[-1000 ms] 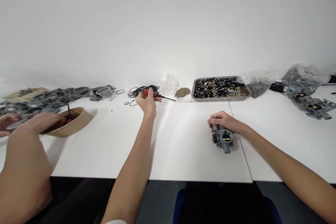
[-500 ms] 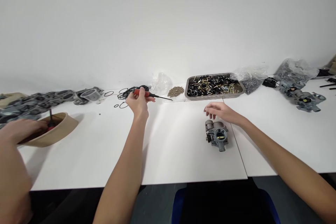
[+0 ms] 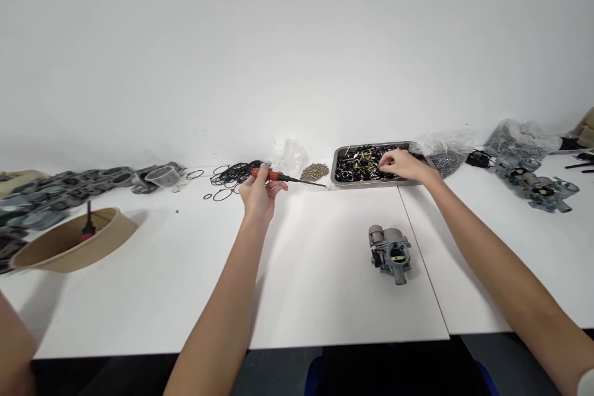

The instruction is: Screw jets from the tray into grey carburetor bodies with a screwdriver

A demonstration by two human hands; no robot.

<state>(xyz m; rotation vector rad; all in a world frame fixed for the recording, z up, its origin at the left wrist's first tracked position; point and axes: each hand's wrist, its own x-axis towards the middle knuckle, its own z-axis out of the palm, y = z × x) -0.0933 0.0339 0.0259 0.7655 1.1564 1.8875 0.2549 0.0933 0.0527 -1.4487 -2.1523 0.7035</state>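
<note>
Head view: a carburetor rests on the desk, nearer the right hand. The left hand clasps a screwdriver, long axis toward the tray. Beyond the carburetor, the right fingers curl over tray parts; any pinch cannot be determined.

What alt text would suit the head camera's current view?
A person's left hand holds a red-handled screwdriver while the right hand reaches into a metal tray of small parts. A carburetor-like part sits on the white table.
</note>
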